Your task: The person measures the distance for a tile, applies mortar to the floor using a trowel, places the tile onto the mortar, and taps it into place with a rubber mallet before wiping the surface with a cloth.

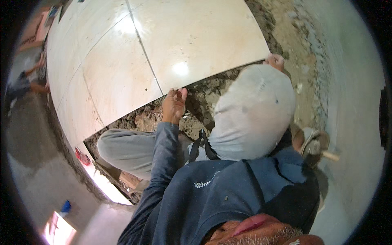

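A large cream floor tile [204, 36] with a glossy face lies before me, its near edge over rough, crumbly mortar [204, 92]. At that tile's near left corner, beside the joint, my left hand [174, 105] has its fingers bent and closed on the edge. My right hand [276, 62] is curled at the near right corner, partly hidden behind my raised knee. Left of the joint lies another cream tile [122, 73], its near edge roughly in line with the first. Thin dark gaps separate the tiles.
Past the tiles at far left, another person's arm [36, 86] reaches to the tile edge. A tool with a wooden handle [330, 156] is beside my right hip, near the pale wall [351, 102]. A red object [83, 156] lies at left.
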The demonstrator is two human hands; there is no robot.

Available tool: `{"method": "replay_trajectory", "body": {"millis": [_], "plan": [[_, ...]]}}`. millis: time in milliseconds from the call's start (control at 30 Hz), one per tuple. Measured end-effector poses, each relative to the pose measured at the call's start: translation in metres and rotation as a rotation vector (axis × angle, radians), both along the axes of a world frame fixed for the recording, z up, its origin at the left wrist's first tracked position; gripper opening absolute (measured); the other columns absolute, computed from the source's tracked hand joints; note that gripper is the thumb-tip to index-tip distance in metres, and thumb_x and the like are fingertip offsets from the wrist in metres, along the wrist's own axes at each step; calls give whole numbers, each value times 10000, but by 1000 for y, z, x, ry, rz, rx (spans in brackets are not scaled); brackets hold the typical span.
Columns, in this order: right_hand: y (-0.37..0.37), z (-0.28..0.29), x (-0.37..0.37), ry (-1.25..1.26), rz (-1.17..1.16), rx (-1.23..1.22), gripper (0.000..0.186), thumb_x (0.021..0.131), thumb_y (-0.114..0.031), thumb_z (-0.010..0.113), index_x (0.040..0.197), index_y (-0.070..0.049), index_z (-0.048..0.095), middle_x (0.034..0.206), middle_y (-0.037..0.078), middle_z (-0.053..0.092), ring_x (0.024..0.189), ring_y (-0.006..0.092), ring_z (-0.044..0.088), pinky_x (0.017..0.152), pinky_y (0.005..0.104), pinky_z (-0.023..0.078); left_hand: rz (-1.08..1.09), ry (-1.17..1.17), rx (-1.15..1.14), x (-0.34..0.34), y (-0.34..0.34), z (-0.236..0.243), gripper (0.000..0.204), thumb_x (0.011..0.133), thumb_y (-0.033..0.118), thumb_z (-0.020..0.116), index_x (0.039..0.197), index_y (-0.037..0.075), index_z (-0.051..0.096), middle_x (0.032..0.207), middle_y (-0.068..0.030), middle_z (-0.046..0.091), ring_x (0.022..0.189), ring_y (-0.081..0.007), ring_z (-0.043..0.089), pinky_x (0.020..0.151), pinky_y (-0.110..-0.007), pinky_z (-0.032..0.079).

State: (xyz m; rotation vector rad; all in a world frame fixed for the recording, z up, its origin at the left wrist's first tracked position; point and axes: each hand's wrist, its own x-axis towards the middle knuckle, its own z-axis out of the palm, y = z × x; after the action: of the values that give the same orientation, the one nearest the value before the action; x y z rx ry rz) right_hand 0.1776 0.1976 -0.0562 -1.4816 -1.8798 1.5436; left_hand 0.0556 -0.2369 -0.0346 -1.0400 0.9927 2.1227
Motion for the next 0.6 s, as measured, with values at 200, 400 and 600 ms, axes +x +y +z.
{"method": "replay_trajectory", "body": {"millis": [200, 400, 600], "plan": [[8, -57, 28, 265, -97, -325, 416, 1001, -322, 677, 1126, 61, 573, 902, 109, 685, 719, 166, 647, 604, 326, 531, 75, 10, -154, 2, 24, -6, 228, 1066, 143, 521, 1180, -51, 481, 1272, -223, 535, 1149, -339, 611, 995, -418, 606], [23, -73, 17, 211, -291, -83, 439, 976, -317, 695, 1201, 48, 602, 951, 126, 695, 739, 177, 642, 601, 324, 527, 169, 39, -156, 6, 30, -9, 252, 1075, 184, 522, 1180, -43, 499, 1207, -185, 549, 1099, -325, 621, 991, -433, 595], [49, -48, 10, 45, -80, -27, 366, 938, -337, 714, 1062, 6, 684, 838, 111, 701, 626, 152, 612, 486, 321, 489, 267, 49, -166, 7, 31, -7, 276, 1072, 215, 539, 1172, -40, 511, 1115, -144, 542, 1033, -301, 612, 993, -432, 590]]}}
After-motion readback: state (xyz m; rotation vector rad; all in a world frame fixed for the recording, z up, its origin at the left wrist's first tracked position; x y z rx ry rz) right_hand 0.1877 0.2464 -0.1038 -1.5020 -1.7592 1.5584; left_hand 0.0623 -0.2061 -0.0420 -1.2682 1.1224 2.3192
